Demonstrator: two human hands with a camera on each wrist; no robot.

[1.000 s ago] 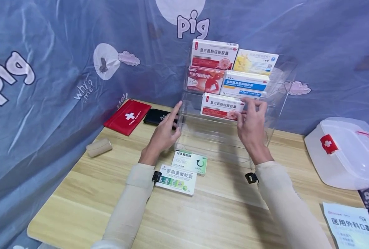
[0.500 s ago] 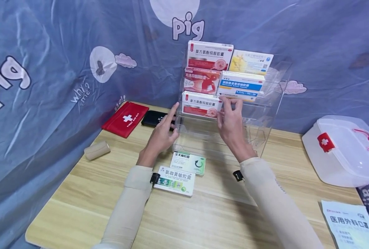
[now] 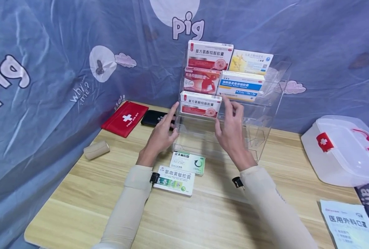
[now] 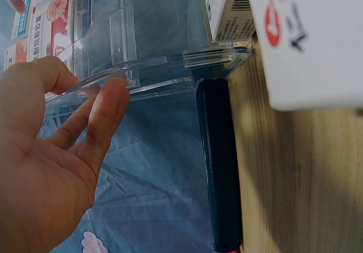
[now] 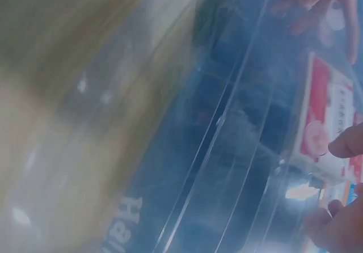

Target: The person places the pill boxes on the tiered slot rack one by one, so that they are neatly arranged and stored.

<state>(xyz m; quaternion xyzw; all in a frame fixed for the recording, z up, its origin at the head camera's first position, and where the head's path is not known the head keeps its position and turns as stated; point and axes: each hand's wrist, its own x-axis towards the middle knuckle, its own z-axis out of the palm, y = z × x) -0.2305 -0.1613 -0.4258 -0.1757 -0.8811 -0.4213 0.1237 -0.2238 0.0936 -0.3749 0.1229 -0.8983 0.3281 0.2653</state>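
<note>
A white-and-red medicine box stands in the lower left tier of a clear acrylic display rack. My right hand is beside the box's right end, fingers spread. In the right wrist view, a fingertip lies at the face of the box; whether it touches is unclear. My left hand holds the rack's left side panel, with fingers on both sides of its edge in the left wrist view. Above stand a larger white-and-red box, a red box, a blue-and-white box and a yellow-and-white box.
Two green-and-white medicine boxes, one lower and one upper, lie before the rack. At left are a red first aid pouch, black case and tan roll. A white first aid box and mask packet are at right.
The white-and-red box has slid left along its tier to the rack's left side. My right hand moved left with it, then loosened its fingers. My left hand has stayed at the rack.
</note>
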